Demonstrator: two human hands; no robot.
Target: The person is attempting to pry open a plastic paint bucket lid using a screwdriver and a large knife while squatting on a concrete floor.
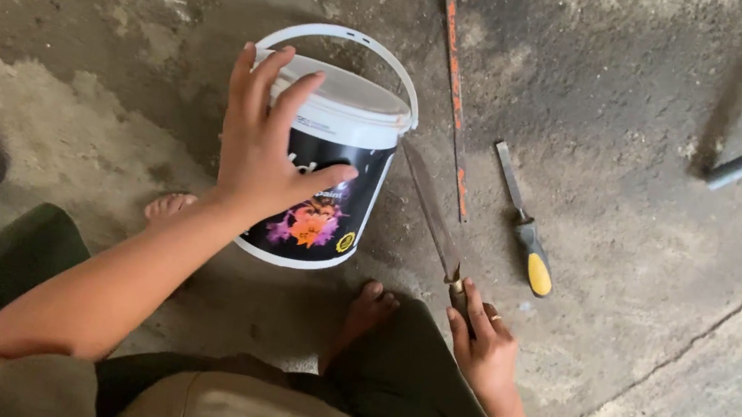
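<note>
Fingers point(263, 87) of my left hand point(265, 157) lay spread over the rim and side of the paint bucket point(334, 188), thumb pressed on its dark label, steadying it upright on the concrete floor point(643, 182). My right hand point(488, 346) was curled shut around the handle of a long knife point(434, 219); its blade ran up and to the left, tip touching the bucket's lid edge. Just beyond lay a hacksaw blade point(457, 93) and a yellow-handled chisel point(522, 223), both lying roughly parallel to the knife.
</note>
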